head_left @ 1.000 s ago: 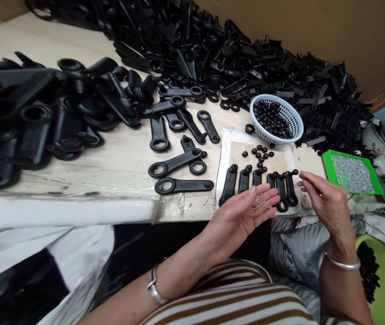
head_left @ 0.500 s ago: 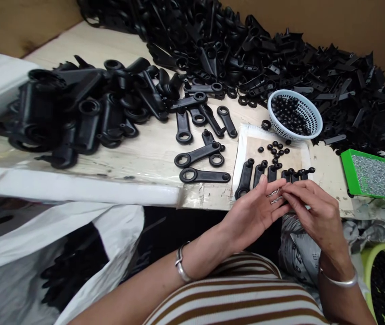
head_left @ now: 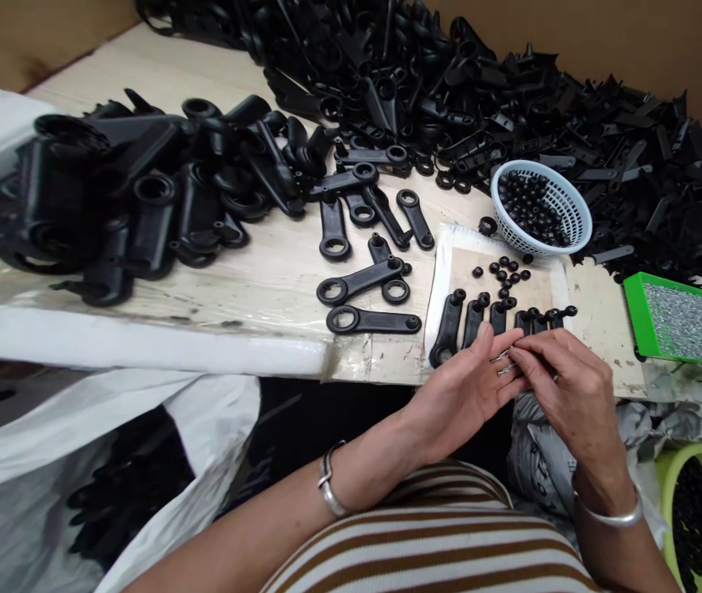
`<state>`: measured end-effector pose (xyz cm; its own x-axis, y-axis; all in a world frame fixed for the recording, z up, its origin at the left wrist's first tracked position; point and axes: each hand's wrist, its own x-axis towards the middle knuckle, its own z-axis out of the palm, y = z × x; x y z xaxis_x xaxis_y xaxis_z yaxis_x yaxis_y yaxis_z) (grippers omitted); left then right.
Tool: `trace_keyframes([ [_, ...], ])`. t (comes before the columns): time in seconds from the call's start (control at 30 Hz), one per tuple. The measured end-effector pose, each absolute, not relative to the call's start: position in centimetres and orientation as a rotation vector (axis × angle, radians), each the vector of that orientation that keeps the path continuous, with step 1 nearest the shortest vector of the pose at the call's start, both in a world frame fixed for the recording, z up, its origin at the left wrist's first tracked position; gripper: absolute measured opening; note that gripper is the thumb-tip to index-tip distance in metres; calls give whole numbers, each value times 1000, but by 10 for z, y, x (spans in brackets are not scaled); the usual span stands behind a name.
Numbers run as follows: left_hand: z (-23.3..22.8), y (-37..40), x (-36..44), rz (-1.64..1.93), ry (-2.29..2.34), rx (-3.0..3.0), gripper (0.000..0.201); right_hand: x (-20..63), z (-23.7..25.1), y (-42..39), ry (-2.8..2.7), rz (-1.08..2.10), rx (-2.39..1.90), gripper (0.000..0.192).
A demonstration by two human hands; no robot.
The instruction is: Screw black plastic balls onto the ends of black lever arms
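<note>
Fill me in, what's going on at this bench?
A person's left hand is palm up, small metal pieces lying on its fingers. The right hand's fingertips are at them; whether they grip one is unclear. Just beyond, black lever parts lie in a row. A green tray sits to the right.

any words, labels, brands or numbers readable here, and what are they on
No text can be read with certainty.
Grey sack: dark printing, too blurred and partly hidden to read.
Dark surface left of the sack: faint marks, too dim to tell whether they are letters.
</note>
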<state>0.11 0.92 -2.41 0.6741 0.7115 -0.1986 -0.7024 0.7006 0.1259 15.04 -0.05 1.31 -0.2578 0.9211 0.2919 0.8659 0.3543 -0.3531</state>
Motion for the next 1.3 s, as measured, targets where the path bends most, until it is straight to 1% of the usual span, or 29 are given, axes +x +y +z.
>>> trace_keyframes([
  [0.1,-27,8,1,785,249,43,45,148,11,-4,-2169,236,-1578,11],
  [0.3,-26,8,0,752,278,31,47,157,17,-1,-1982,532,-1557,11],
  [0.37,-23,9,-1,754,293,9,45,165,18,7,-1882,469,-1593,11],
  [0.47,-20,10,-2,756,328,-21,45,176,15,23,-1804,180,-1653,11],
  [0.53,-19,11,-3,758,349,-28,46,179,11,31,-1845,75,-1652,12],
  [0.77,-18,13,-4,775,370,-37,44,179,1,41,-1990,-18,-1611,12],
  [0.93,-16,14,-4,785,361,-58,43,182,5,36,-2121,-85,-1604,13],
  [1.0,-17,15,-4,789,355,-58,44,180,11,29,-2118,-40,-1543,11],
  [1.1,-17,16,-4,787,351,-51,45,174,21,16,-2108,216,-1434,10],
  [1.17,-18,16,-3,787,359,-47,45,169,22,8,-2149,326,-1411,13],
  [1.3,-19,14,-3,814,345,-36,42,157,15,0,-2199,266,-1486,13],
])
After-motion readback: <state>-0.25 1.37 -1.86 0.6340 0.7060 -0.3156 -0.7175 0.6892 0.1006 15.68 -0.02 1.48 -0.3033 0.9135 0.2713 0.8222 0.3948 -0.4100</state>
